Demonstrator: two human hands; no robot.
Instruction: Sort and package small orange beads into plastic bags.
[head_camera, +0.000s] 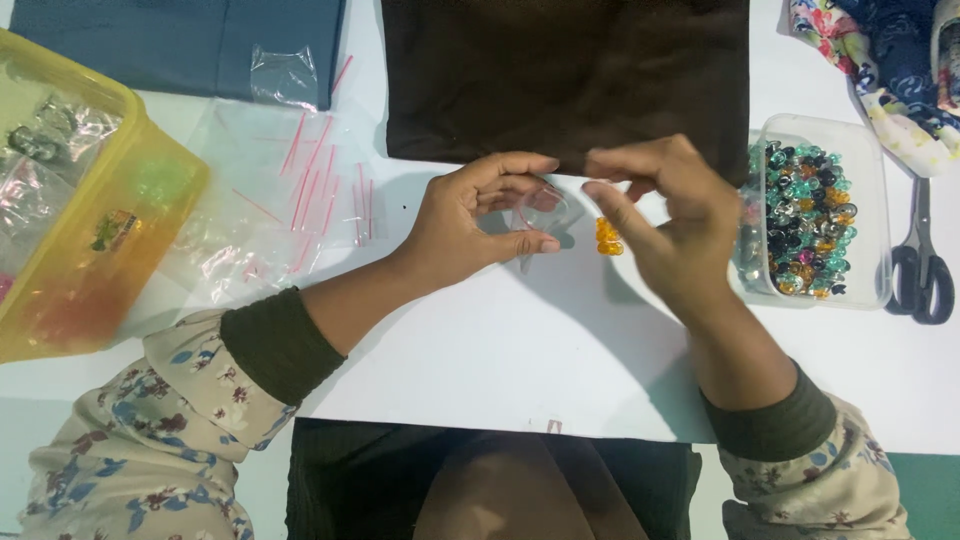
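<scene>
Small clear bag (540, 208): lying between both hands, above counter (500, 340) centre; thin, limp, slick film, judged light and crease-prone, best taken at mouth edges. Left hand (470, 222) pinching bag, thumb and fingers curling round it. Right hand (668, 215) blurring, fingers half curled at bag's edge; grip cannot be told. Amber beads (608, 237) sitting just beside, glossy, hard. Bead tub (812, 215), scissors (922, 262) right; spare bags (290, 200), yellow bin (90, 200) left.
</scene>
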